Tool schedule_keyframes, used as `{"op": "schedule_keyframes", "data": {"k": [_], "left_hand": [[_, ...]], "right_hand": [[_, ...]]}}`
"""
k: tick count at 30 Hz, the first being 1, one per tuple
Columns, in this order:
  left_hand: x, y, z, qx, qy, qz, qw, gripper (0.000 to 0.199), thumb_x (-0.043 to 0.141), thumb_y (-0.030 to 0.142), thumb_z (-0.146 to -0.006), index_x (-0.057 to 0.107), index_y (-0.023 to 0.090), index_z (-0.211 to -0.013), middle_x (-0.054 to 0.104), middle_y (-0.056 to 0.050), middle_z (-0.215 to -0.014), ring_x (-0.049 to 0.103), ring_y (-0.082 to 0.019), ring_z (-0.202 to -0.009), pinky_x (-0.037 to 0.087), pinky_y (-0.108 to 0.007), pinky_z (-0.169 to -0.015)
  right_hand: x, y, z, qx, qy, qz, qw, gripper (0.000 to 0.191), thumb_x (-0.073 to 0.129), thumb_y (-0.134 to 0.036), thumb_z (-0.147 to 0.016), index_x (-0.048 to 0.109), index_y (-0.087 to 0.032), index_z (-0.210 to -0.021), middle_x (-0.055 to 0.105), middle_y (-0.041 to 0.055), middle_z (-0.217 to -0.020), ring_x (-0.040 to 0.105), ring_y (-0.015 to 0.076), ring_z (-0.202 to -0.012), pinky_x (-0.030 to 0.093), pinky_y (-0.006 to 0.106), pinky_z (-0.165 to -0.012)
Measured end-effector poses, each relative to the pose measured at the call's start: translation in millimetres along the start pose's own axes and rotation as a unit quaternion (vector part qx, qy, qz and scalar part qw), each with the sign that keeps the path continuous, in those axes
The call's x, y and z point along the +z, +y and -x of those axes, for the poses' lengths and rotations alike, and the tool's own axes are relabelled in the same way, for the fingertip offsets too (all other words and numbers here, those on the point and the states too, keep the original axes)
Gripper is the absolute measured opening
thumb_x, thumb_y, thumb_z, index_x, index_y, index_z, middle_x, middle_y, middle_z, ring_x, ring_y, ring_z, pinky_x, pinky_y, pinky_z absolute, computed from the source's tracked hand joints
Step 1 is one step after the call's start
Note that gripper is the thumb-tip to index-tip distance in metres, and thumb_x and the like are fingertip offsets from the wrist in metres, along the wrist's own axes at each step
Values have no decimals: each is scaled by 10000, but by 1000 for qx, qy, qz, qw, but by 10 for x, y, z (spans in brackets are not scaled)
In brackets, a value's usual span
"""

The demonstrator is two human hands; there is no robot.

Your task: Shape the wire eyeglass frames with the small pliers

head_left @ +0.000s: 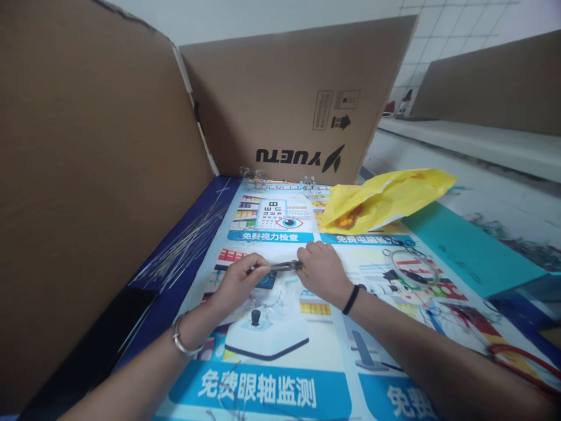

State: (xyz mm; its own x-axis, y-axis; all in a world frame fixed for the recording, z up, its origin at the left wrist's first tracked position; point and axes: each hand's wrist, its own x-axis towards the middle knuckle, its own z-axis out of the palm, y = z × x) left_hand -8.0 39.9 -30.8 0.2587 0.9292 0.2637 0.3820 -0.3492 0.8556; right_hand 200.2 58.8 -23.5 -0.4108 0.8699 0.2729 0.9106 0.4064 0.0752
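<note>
My right hand [323, 270] is closed around the handles of a pair of pliers [284, 266], whose grey jaws point left. At the tip of the jaws, my left hand [245, 275] is closed in a pinch; what sits between its fingers is too small to make out. Below the pliers, a thin curved wire [274, 301] shows faintly over the printed sheet [326, 345]. Both hands are above the middle of that sheet.
Straight thin wires [184, 245] lie at the left, near a black flat object [100, 345]. Cardboard panels [280, 99] stand behind and left. A yellow bag [390, 199], a clear ring-shaped coil [414, 268] and a turquoise box [477, 248] are at right. Wire pieces [234, 392] lie in front.
</note>
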Motion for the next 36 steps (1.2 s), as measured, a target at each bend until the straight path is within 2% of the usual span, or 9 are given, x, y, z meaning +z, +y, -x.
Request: {"op": "schedule_keyframes", "data": {"k": [9,15,23,30,36], "left_hand": [[-38,34,-1,-31,11,91,995,104,543,254,-814,582,172,-763,559,15,-739,509,-112,-710,398,-235,-674],[-34,35,0,-34,12,115,993,97,549,248,-807,581,170,-759,566,11,-740,508,-111,-706,398,-232,-672],[-10,60,25,-24,51,27,998,125,529,276,-828,564,178,-760,542,20,-727,487,-109,-676,384,-222,-628],[6,100,63,-2,32,-3,999,163,466,289,-870,523,182,-761,521,30,-647,488,-106,-610,382,-219,-589],[16,92,63,11,42,-18,999,158,467,295,-872,531,185,-777,503,41,-613,472,-99,-575,377,-213,-575]], "right_hand": [[54,10,7,-19,55,-61,996,98,495,-264,-772,542,-179,-786,540,54,-809,434,200,-824,253,300,-742],[51,18,-3,-13,49,-57,997,98,507,-266,-765,542,-179,-794,543,56,-819,433,199,-823,251,298,-729],[7,20,8,-19,26,7,999,132,520,-295,-759,557,-186,-823,549,67,-833,449,217,-831,234,322,-707],[6,-3,11,-24,3,14,1000,146,518,-298,-764,564,-190,-850,555,68,-848,460,219,-847,235,327,-713],[1,-18,7,-17,-19,9,1000,161,538,-291,-754,567,-183,-869,564,72,-868,464,218,-866,246,325,-731]]}}
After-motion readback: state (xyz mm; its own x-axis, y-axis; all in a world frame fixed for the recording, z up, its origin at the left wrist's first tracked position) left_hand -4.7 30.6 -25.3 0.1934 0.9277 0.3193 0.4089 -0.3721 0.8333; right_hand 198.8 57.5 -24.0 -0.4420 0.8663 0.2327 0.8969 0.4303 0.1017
